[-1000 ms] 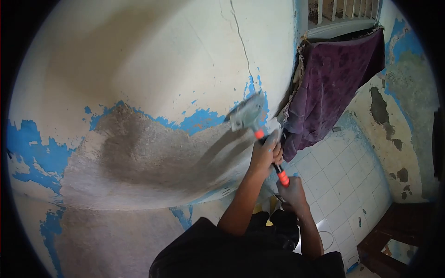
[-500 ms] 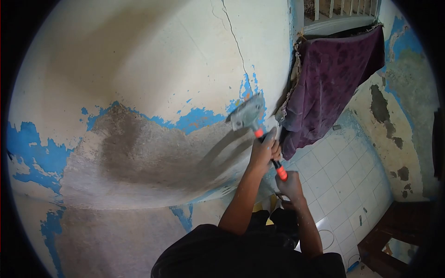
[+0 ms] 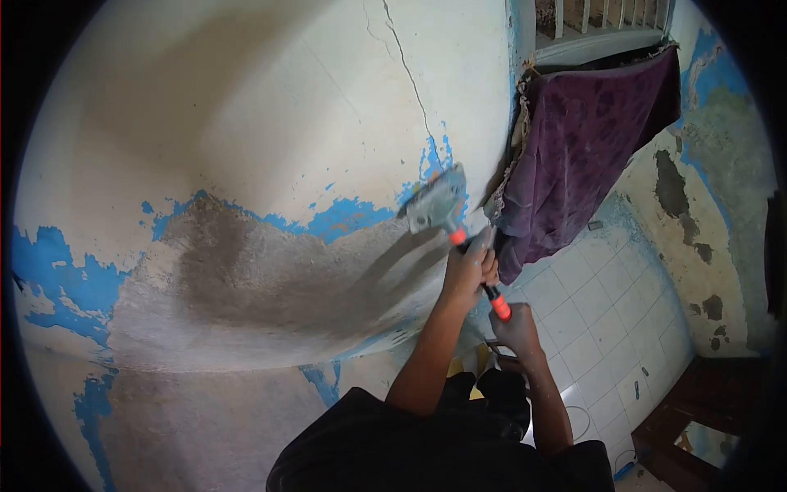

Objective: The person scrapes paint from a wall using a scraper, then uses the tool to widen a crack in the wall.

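A long-handled wall scraper with a wide grey metal head and a black and orange handle lies slantwise across the middle of the view. My left hand is wrapped round the handle just below the head. Lower down, my right hand grips the handle's end by the orange band. The head is at the wall, over a patch of blue paint at the foot of a thin crack; whether its edge touches cannot be made out. Cream paint, blue flakes and bare grey plaster show around it.
A purple cloth hangs right of the scraper, below a barred window opening. White floor tiles lie below right. Dark wooden furniture stands in the lower right corner, with a thin cable on the floor nearby.
The view has shifted very slightly, so the wall's crack sits a little further left. Both hands keep their grip on the scraper, which has hardly moved in view.
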